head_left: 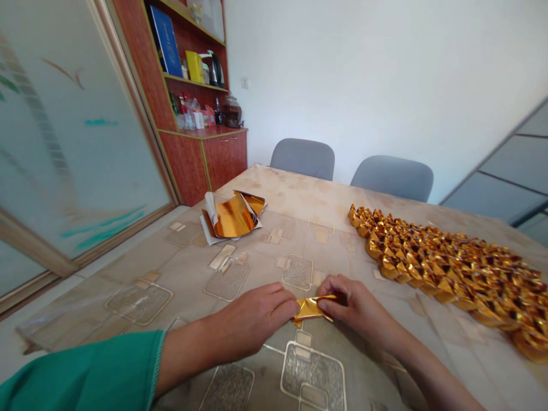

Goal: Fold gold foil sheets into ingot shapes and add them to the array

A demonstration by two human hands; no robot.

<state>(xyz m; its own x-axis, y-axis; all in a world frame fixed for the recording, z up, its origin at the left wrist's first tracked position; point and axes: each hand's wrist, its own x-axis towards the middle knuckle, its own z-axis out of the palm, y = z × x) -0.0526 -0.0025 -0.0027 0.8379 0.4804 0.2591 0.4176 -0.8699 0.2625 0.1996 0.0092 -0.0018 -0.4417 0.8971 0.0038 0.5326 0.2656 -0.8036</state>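
Between my two hands, just above or on the table, is a small folded piece of gold foil paper [309, 309]. My left hand [268, 313] grips its left end, fingers closed over it. At the right end, my right hand [350, 299] pinches the paper between thumb and curled fingers. The paper's middle shows creases, while both ends are partly hidden by my fingers. Farther back on the left lies a loose stack of gold foil sheets [234, 217] with white backs, some curled. To the right stand rows of folded gold paper pieces [454, 262], packed close together.
A patterned cover lies over the table [261, 257]. Two grey chairs [302, 157] [393, 177] stand at its far edge, before a white wall. A red-brown cabinet [225, 160] with shelved goods is at the back left, beside a frosted glass door [81, 137].
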